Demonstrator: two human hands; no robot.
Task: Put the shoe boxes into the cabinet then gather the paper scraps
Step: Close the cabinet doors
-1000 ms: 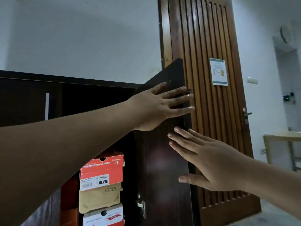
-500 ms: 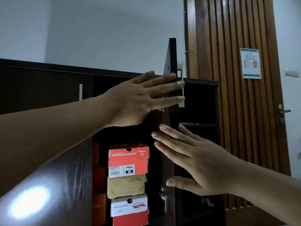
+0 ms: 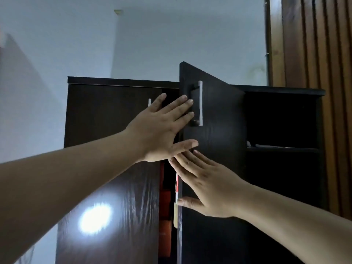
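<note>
Both hands, left [image 3: 162, 128] and right [image 3: 205, 183], flat, fingers spread, gripping nothing, on the dark wood-grain cabinet door [image 3: 215, 168]; shoe boxes [image 3: 165, 206] inside. Next: push shut.

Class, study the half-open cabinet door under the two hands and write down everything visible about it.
The cabinet door is a tall, flat panel of very dark, wood-grain material. It carries an upright pale bar handle near its upper free edge. It stands ajar, leaving a narrow gap through which orange shoe boxes show. The left hand lies flat with fingertips by the handle; the right hand presses open-palmed lower down. To its right an open, dark shelf compartment shows.
</note>
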